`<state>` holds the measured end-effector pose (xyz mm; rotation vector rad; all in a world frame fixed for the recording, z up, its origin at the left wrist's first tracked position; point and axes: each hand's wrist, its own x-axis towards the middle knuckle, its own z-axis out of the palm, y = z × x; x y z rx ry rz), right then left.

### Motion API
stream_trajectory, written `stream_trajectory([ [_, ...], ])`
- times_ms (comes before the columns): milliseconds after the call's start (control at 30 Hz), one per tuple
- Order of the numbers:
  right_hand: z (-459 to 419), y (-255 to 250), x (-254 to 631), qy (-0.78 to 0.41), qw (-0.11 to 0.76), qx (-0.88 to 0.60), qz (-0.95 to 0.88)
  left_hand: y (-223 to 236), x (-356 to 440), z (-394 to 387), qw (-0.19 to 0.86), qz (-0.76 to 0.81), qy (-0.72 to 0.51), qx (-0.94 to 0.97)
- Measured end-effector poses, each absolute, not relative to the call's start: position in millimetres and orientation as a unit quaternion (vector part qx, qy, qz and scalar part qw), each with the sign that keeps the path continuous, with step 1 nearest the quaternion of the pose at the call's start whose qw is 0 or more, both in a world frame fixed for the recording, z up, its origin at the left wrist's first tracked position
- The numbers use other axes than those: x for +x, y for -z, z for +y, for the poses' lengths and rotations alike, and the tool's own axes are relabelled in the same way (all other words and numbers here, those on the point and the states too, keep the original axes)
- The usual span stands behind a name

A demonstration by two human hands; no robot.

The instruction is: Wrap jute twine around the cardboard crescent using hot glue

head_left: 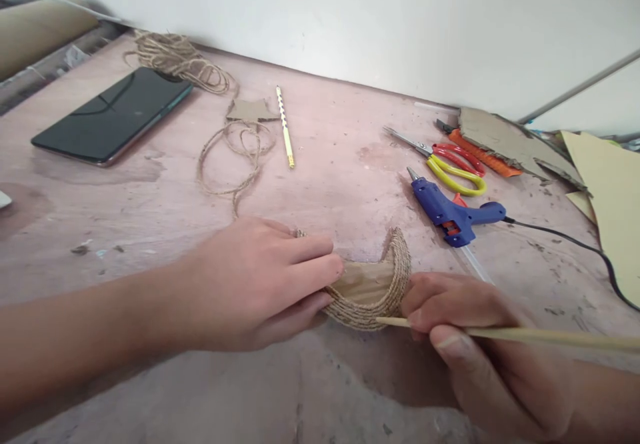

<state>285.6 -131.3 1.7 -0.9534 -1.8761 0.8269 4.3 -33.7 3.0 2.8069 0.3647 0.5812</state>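
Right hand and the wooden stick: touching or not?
Touching. The head view shows the wooden stick gripped between thumb and fingers of the right hand, its tip sticking out past the fingers.

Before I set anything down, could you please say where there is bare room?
Mostly bare table lies between the pencil and scissors, and between the phone and left forearm. It is crowded around the glue gun and cardboard, and where the left hand holds the twine-wrapped piece.
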Motion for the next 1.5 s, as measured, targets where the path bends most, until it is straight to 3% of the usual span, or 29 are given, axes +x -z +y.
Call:
stream_trajectory([
  [433, -125.4, -11.2, 275.8, -0.261, 0.348, -0.368, -0.822, 5.8, 4.3, -34.2, 0.141, 0.134, -0.212, 0.958],
  [667, -128.1, -6.7, 276.7, -0.286, 0.417, -0.358, -0.785, -2.4, 5.6, -32.9, 0.132, 0.127, -0.195, 0.964],
  [900, -122.4, -10.1, 275.2, -0.308, 0.344, -0.358, -0.811, -1.7, 5.2, -34.0, 0.130, 0.127, -0.197, 0.963],
  [1133, -128.7, -4.8, 277.9, -0.295, 0.419, -0.356, -0.782, -2.4, 5.4, -34.4, 0.134, 0.133, -0.188, 0.964],
  [1333, -125.2, -7.7, 274.3, -0.312, 0.364, -0.359, -0.801, -3.0, 4.8, -35.3, 0.135, 0.134, -0.193, 0.963],
  [1500, -125.1, -5.6, 276.3, -0.310, 0.408, -0.362, -0.779, -4.6, 6.0, -34.2, 0.132, 0.134, -0.190, 0.964],
])
